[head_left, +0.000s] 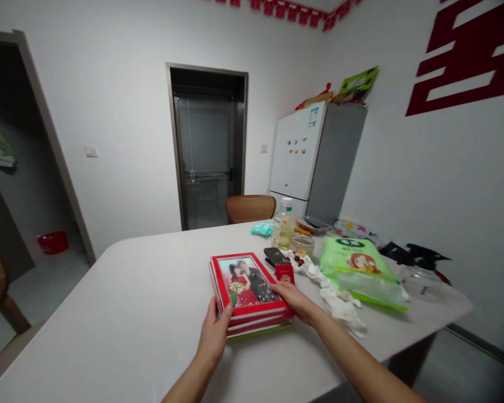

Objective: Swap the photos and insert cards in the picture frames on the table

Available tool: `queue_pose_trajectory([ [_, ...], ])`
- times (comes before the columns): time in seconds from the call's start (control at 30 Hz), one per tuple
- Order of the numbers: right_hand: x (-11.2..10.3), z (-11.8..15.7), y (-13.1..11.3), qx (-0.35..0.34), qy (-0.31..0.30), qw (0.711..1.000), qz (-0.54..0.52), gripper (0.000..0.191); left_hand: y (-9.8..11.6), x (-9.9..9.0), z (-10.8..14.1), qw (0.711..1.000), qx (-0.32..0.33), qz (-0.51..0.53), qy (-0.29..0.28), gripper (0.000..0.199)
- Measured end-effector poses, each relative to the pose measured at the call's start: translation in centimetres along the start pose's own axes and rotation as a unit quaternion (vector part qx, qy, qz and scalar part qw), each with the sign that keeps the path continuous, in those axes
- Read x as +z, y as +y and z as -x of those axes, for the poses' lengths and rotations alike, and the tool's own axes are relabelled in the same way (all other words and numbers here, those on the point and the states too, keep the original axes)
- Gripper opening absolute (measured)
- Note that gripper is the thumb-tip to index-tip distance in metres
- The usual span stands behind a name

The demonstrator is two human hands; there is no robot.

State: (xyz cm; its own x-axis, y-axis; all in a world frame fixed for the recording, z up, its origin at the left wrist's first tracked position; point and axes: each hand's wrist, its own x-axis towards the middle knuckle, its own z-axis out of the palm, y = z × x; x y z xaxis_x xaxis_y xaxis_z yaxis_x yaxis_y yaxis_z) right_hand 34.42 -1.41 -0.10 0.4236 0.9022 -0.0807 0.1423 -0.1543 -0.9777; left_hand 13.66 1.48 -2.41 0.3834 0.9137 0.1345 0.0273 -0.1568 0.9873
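A stack of photo albums (248,286) lies on the white table in front of me. The top one has a red border around a picture of a couple, one in a red dress with a bouquet. My left hand (213,334) grips the near left corner of the stack, thumb on the top cover. On the right side, my right hand (294,300) holds the stack's edge, its thumb also on the cover. The fingers under the edges are partly hidden. Just beyond my right hand is a small red box (284,273), with a dark phone-like object (276,257) behind it.
On the right of the table (151,313) are a green plastic package (357,263), crumpled white tissues (340,305), a glass jar (303,246) and a bottle of yellowish liquid (283,224). A wooden chair (251,209) stands at the far edge, near a refrigerator (298,151).
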Motion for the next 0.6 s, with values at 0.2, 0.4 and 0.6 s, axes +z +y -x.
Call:
queue_pose_trajectory([
  [0.2, 3.3, 0.7, -0.2, 0.011, -0.046, 0.999, -0.001, 0.023, -0.5, -2.3, 0.0, 0.996, -0.035, 0.085, 0.003, 0.051],
  [0.4, 11.3, -0.5, -0.7, -0.022, -0.072, 0.997, 0.023, 0.028, -1.2, -9.4, -0.8, 0.985, -0.069, 0.126, 0.096, 0.036],
  [0.6, 18.8, -2.6, -2.3, -0.05, -0.103, 0.993, 0.042, 0.028, -2.0, -16.4, -1.5, 0.974, -0.078, 0.116, 0.177, 0.031],
])
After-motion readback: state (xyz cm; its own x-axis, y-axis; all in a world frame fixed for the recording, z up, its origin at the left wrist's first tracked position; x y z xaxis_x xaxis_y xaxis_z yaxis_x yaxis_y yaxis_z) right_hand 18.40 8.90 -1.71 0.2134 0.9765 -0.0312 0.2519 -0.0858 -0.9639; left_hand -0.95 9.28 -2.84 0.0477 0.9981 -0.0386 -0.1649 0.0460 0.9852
